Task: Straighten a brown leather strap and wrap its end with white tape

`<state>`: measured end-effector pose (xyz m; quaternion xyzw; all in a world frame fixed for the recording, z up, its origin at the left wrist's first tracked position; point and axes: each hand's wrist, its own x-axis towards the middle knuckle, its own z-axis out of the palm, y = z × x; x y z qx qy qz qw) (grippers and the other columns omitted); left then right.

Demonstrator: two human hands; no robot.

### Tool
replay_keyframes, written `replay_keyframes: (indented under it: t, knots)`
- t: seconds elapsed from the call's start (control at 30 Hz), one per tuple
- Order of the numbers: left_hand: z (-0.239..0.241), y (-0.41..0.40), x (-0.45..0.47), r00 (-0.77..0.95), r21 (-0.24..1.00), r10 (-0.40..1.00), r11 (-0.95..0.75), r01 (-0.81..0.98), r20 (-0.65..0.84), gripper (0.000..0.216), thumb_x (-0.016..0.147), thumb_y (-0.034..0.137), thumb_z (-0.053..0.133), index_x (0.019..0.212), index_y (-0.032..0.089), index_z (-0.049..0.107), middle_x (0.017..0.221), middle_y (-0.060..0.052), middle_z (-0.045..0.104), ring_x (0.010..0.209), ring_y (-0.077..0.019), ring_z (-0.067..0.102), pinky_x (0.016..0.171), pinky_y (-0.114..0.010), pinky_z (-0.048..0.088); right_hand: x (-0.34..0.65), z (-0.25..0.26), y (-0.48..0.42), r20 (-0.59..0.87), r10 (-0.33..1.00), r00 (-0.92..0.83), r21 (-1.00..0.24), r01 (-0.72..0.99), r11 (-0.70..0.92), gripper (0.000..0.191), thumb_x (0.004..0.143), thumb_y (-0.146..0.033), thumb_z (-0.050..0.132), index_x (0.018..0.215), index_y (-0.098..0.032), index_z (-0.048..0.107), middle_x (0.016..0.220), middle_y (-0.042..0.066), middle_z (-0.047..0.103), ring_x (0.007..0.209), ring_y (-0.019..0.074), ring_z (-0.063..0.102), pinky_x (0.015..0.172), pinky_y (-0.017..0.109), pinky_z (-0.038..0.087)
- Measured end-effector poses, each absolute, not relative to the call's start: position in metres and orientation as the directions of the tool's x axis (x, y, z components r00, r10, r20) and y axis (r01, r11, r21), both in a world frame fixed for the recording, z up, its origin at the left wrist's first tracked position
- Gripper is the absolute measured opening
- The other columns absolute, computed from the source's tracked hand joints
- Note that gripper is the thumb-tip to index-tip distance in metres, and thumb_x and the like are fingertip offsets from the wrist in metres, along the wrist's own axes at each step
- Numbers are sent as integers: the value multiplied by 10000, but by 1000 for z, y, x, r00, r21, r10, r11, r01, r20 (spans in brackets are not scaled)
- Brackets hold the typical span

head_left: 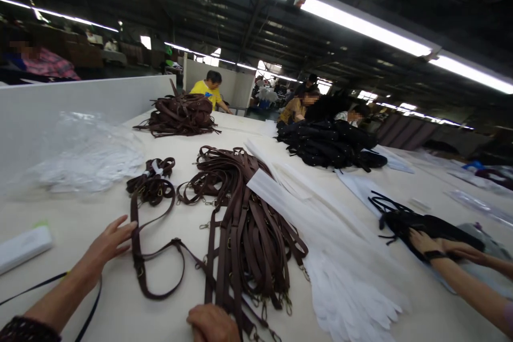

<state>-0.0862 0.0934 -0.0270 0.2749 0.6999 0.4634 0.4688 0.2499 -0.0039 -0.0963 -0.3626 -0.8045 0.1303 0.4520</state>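
My left hand (108, 243) lies flat on the cream table (80, 224), fingers spread, fingertips touching a single brown leather strap (160, 272) that loops across the table. My right hand (212, 323) sits at the bottom edge with curled fingers, at the near end of a long pile of brown straps with metal clips (248, 235). Its grip is hidden. A smaller coiled strap bundle (152, 181) lies just beyond my left hand.
Another strap heap (180, 115) sits far back. White sheets (328, 246) fan out to the right of the pile. Clear plastic bags (88, 155) and a white box (24, 246) lie left. A co-worker's hands (433, 246) rest on a black bag (436, 227); more black bags (328, 144) lie behind.
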Motion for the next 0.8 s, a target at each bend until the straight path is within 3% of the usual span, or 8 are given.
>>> replay_keyframes:
  t: [0.07,0.13,0.23,0.33,0.43,0.5,0.67,0.8]
  knots:
    - [-46,69,-113,-519,897,760,441,-33,-393,952,693,668,740,1480,298,354,1503,-135,510,1352,-339,523,1064,-531,524,254,-68,-1,482,803,-351,-657,461,596,277,838,-113,459,1011,-256,621,877,-1,731,809,135,695,723,224,528]
    - [-59,48,-131,-575,923,760,385,23,-303,931,709,673,720,1489,338,336,1562,-95,447,1405,-339,460,1163,-593,405,255,-39,10,367,851,-377,-671,526,522,288,871,-111,490,1074,-261,628,1028,8,739,947,150,691,839,258,530]
    - [-66,30,-133,-532,913,831,331,237,-163,738,779,670,633,1430,379,443,1531,-56,489,1406,-352,453,1186,-617,356,247,-14,36,287,878,-384,-554,681,479,285,893,-148,557,1136,-276,633,1257,29,696,1163,229,632,1001,393,490]
    - [-68,26,-112,-283,828,959,146,541,17,500,889,511,530,1364,355,542,1503,-50,524,1400,-329,460,1198,-582,354,229,-14,62,195,914,-357,-422,810,407,246,850,-193,663,1090,-247,660,1358,68,647,1290,319,551,1073,522,433]
    - [-68,32,-89,32,635,982,-143,759,184,507,843,143,424,1266,332,631,1499,-31,538,1434,-281,419,1217,-552,333,215,-18,74,151,916,-371,-394,827,400,160,850,-120,631,964,-220,682,1273,60,698,1219,286,606,1059,493,445]
    - [-64,35,-80,139,507,974,-213,835,180,589,750,16,376,1134,330,694,1503,-7,538,1460,-265,384,1195,-548,362,215,-11,73,153,913,-379,-449,796,406,181,867,-100,588,946,-227,690,1158,39,743,1106,234,666,1010,406,478]
    - [-53,33,-80,216,351,972,-235,907,93,459,749,11,408,947,323,681,1527,50,509,1484,-255,345,1132,-529,415,256,27,59,101,930,-353,-562,751,346,228,953,-260,492,1028,-265,708,982,5,777,923,172,732,824,257,532]
    - [-56,31,-89,205,272,972,-229,935,115,449,769,50,450,1029,348,664,1525,38,513,1477,-262,360,1136,-541,391,329,44,55,119,971,-210,-447,862,241,302,949,-372,456,1083,-295,716,1107,12,775,1001,219,740,896,309,563]
